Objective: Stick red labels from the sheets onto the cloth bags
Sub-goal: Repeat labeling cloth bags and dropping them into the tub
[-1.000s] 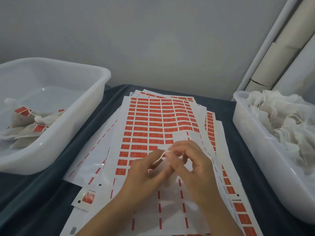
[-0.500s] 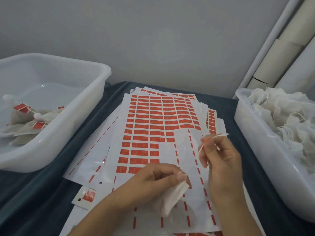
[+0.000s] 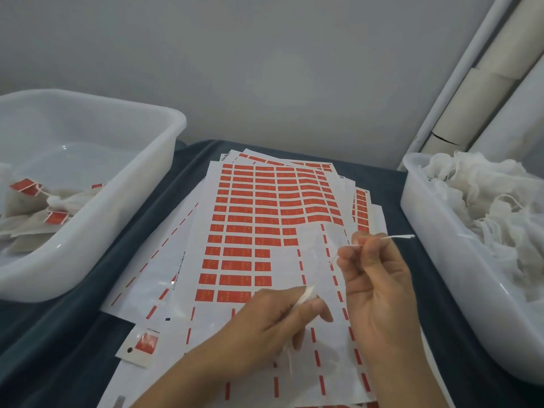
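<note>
Both hands are over the near half of the top label sheet [image 3: 265,219], which sits on a messy stack of sheets on the dark cloth-covered table [image 3: 73,343]. The left hand [image 3: 273,322] has its fingers curled round a small white cloth bag [image 3: 306,295], only the scrunched top poking out above the thumb, plus a bit of fabric showing below the palm. The right hand [image 3: 374,278], just right of it and a little farther up the sheet, pinches the bag's white string [image 3: 397,237] between thumb and fingertips, with the string's end sticking out to the right toward the tub. The sheet still has rows of red labels [image 3: 253,201] across its far part; the near part is mostly peeled. Left of the sheet stack is a white tub [image 3: 141,184] with labelled bags [image 3: 44,207] in it, right of the stack another tub [image 3: 435,260] heaped with plain bags [image 3: 494,207]. One loose label scrap [image 3: 141,346] lies off the stack's near-left corner.
</note>
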A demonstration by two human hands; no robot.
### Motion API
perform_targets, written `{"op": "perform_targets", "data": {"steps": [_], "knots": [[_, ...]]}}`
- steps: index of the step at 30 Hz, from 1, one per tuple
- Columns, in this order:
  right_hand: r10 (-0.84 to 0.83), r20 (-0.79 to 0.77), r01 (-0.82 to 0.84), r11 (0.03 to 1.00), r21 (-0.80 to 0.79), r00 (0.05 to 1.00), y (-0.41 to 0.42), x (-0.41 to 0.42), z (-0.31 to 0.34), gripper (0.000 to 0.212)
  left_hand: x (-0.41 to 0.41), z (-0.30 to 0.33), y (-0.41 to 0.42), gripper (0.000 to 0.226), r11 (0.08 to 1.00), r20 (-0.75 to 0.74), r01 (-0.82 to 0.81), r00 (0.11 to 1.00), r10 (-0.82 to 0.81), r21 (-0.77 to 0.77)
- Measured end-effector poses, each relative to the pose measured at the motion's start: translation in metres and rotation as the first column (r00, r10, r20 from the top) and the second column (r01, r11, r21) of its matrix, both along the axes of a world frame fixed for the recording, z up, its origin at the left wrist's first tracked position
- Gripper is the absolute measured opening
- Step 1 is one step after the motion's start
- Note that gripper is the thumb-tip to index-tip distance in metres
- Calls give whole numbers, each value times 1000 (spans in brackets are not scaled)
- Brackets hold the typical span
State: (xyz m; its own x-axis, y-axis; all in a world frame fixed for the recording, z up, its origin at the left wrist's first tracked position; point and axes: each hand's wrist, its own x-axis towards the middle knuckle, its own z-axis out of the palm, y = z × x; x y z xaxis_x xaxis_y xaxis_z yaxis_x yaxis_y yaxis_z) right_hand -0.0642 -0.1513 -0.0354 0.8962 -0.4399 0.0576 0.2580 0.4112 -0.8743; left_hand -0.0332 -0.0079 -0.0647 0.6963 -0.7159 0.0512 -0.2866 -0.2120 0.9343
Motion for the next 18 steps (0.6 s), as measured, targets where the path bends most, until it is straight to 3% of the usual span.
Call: {"op": "perform_targets", "data": {"steps": [3, 5, 6, 9, 12, 15, 18], "knots": [[57, 78, -59, 998, 26, 995, 0, 0, 1, 16, 3, 0, 1, 32, 975, 154, -221, 964, 218, 0], [114, 128, -109, 993, -43, 985, 2, -1, 3, 14, 5, -2, 5, 31, 897, 218, -395, 875, 433, -197], [158, 146, -144, 984, -101, 977, 3, -1, 3, 14, 7, -5, 9, 32, 878, 184, -408, 870, 457, -251], [276, 83, -237, 918, -317, 957, 9, -3, 1, 17, 5, 0, 5, 55, 959, -200, -224, 961, 189, -171], [486, -18, -433, 761, -483, 874, 18, -5, 1, 23, 13, 7, -1, 44, 965, -572, -229, 812, 116, -131], [653, -91, -603, 626, -495, 752, 25, -8, 1, 25, 24, 5, 12, 24, 895, -675, -317, 737, 24, -314], [677, -158, -653, 580, -487, 719, 24, -8, 1, 10, 22, 5, 29, 32, 847, -785, -349, 608, -121, -401]]}}
